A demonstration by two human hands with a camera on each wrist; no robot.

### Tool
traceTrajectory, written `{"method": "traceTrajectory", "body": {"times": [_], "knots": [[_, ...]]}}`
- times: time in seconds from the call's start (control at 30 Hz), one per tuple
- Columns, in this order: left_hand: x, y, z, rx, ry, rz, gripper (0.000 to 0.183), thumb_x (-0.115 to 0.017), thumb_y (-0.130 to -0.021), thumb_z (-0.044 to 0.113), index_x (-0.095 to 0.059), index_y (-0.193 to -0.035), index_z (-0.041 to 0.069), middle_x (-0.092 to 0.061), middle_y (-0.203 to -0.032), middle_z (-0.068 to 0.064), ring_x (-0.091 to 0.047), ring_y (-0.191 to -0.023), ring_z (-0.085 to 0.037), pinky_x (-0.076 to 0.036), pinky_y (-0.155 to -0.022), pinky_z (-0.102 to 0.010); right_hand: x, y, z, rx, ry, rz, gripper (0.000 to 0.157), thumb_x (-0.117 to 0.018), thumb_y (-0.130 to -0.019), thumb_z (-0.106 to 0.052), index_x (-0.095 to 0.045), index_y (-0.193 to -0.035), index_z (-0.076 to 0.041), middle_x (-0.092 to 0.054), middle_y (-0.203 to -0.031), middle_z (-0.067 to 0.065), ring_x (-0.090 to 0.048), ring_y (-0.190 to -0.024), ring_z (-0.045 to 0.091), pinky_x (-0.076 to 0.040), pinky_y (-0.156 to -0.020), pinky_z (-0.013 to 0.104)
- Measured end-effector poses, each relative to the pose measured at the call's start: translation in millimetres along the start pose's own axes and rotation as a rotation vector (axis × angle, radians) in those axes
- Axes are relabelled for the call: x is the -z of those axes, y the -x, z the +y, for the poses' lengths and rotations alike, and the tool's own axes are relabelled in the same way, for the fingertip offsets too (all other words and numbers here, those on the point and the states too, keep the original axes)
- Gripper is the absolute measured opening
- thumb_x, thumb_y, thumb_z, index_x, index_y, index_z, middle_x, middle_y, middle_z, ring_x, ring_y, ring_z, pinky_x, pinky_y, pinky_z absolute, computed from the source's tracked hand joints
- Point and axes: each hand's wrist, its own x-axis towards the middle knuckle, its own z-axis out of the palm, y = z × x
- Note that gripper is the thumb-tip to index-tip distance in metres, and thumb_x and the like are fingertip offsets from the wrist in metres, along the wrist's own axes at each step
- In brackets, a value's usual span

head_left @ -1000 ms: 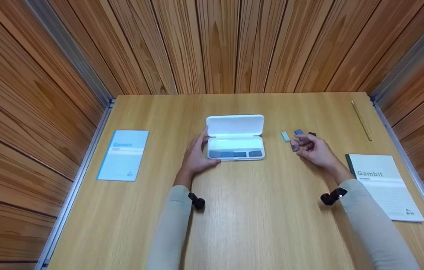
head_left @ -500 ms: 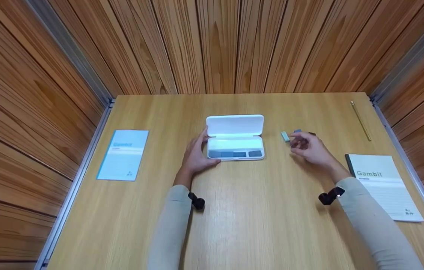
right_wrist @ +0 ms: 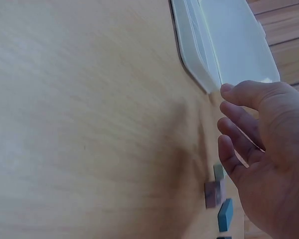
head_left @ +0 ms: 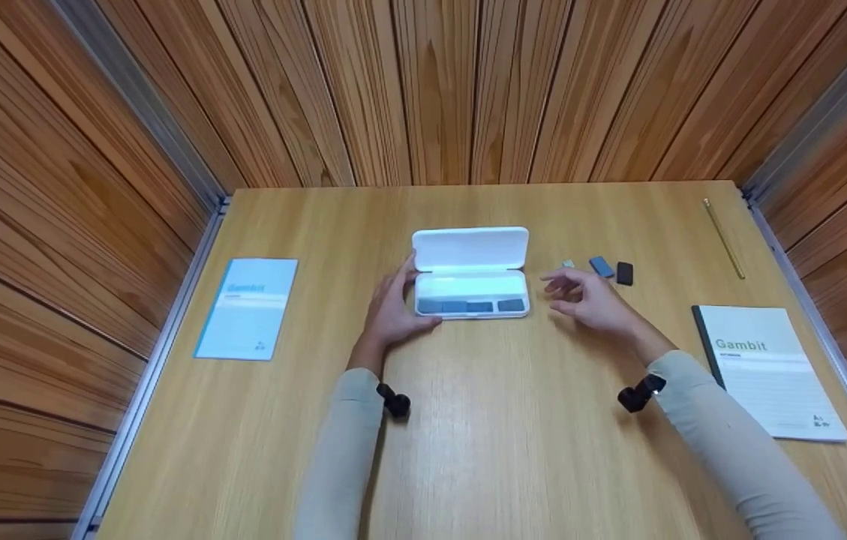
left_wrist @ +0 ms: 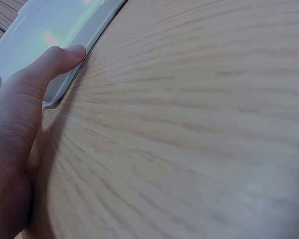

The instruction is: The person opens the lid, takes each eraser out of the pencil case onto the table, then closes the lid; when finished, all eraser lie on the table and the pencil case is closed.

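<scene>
A white hinged case lies on the table with its lid raised. Dark blue-grey rectangles show along the inside of its front. My left hand grips the case's left end, thumb on the front edge, as the left wrist view also shows. Just right of the case hovers my right hand, fingers loosely bent and nothing between them. Behind and below it are small eraser-like blocks: pale green, mauve, blue and black. In the head view the right hand hides the mauve one.
A light blue notebook lies at the left. At the right are a larger white notebook with a dark spine and, behind it, a gold-coloured pencil. Wooden walls border the table's back and sides.
My right hand has let go of the mauve block, which lies beside the pale green one, and has moved left toward the case. The left hand stays on the case.
</scene>
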Motion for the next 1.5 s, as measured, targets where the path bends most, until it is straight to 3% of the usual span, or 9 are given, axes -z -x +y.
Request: {"method": "traceTrajectory", "body": {"times": [0.13,0.23,0.33,0.37,0.47,0.6,0.73,1.2,1.5], "knots": [[0.6,0.4,0.3,-0.003,0.000,0.002,0.128,-0.100,-0.080,0.048,-0.022,-0.181,0.037,-0.062,-0.163,-0.002,-0.047,-0.159,-0.031,-0.032,-0.137,-0.064,-9.7,-5.2,-7.9,0.008,-0.026,-0.030,0.048,-0.072,-0.107,-0.003,-0.064,-0.154,-0.004,-0.073,-0.143,0.023,-0.067,-0.133,0.042,-0.054,-0.116,0.055],[0.7,-0.2,-0.3,-0.017,-0.004,0.001,0.129,-0.100,-0.080,0.047,-0.021,-0.181,0.035,-0.063,-0.163,-0.003,-0.046,-0.161,-0.030,-0.030,-0.139,-0.064,-16.5,-9.0,-11.9,0.015,-0.029,-0.035,0.048,-0.074,-0.106,-0.004,-0.066,-0.153,-0.007,-0.074,-0.143,0.020,-0.068,-0.133,0.041,-0.054,-0.117,0.062],[0.5,-0.7,-1.1,-0.026,-0.003,-0.001,0.129,-0.100,-0.081,0.045,-0.021,-0.182,0.033,-0.063,-0.163,-0.005,-0.045,-0.162,-0.031,-0.027,-0.139,-0.064,-22.3,-11.6,-14.3,0.018,-0.015,-0.040,0.048,-0.076,-0.106,-0.006,-0.067,-0.152,-0.011,-0.076,-0.142,0.018,-0.069,-0.132,0.040,-0.034,-0.127,0.060],[0.3,-0.8,-1.4,-0.026,-0.003,-0.002,0.129,-0.100,-0.081,0.045,-0.021,-0.182,0.033,-0.063,-0.163,-0.005,-0.045,-0.162,-0.031,-0.027,-0.140,-0.064,-23.9,-12.2,-14.7,0.016,-0.011,-0.043,0.048,-0.077,-0.106,-0.007,-0.067,-0.152,-0.012,-0.076,-0.141,0.017,-0.068,-0.131,0.040,-0.030,-0.124,0.060],[0.0,-0.9,-1.9,-0.023,-0.001,-0.003,0.129,-0.100,-0.081,0.045,-0.020,-0.182,0.034,-0.062,-0.163,-0.005,-0.046,-0.161,-0.031,-0.028,-0.139,-0.064,-28.7,-13.4,-15.7,0.026,-0.005,-0.066,0.047,-0.076,-0.106,-0.008,-0.067,-0.152,-0.013,-0.074,-0.142,0.018,-0.067,-0.127,0.040,-0.031,-0.112,0.051],[-0.7,-1.2,-2.3,-0.010,-0.003,0.001,0.129,-0.101,-0.080,0.046,-0.021,-0.181,0.036,-0.062,-0.164,-0.004,-0.047,-0.160,-0.031,-0.030,-0.139,-0.064,-33.3,-16.2,-15.8,0.045,-0.009,-0.092,0.047,-0.076,-0.107,-0.009,-0.067,-0.153,-0.013,-0.073,-0.144,0.018,-0.063,-0.120,0.034,-0.046,-0.098,0.029],[-1.5,-1.2,-2.3,-0.007,-0.001,0.008,0.129,-0.101,-0.080,0.046,-0.021,-0.181,0.039,-0.062,-0.164,-0.003,-0.047,-0.159,-0.030,-0.031,-0.138,-0.064,-35.9,-19.1,-16.6,0.032,-0.019,-0.101,0.044,-0.076,-0.107,-0.010,-0.069,-0.150,-0.013,-0.074,-0.143,0.018,-0.060,-0.114,0.030,-0.046,-0.092,0.022],[-0.8,-0.5,-0.1,-0.008,-0.001,0.017,0.129,-0.101,-0.080,0.044,-0.022,-0.181,0.037,-0.063,-0.162,-0.003,-0.048,-0.159,-0.030,-0.032,-0.138,-0.063,-41.8,-23.6,-18.3,0.061,-0.017,-0.113,0.047,-0.076,-0.106,-0.007,-0.069,-0.152,-0.014,-0.071,-0.137,0.019,-0.055,-0.106,0.028,-0.044,-0.086,0.028],[-2.4,-0.4,1.0,-0.003,-0.001,0.017,0.128,-0.100,-0.079,0.044,-0.022,-0.181,0.039,-0.062,-0.162,-0.002,-0.048,-0.159,-0.030,-0.031,-0.138,-0.066,-47.3,-29.9,-20.7,0.013,0.017,-0.165,0.047,-0.074,-0.107,-0.008,-0.071,-0.153,-0.018,-0.052,-0.154,0.022,-0.047,-0.141,0.039,-0.039,-0.118,0.055]]}}
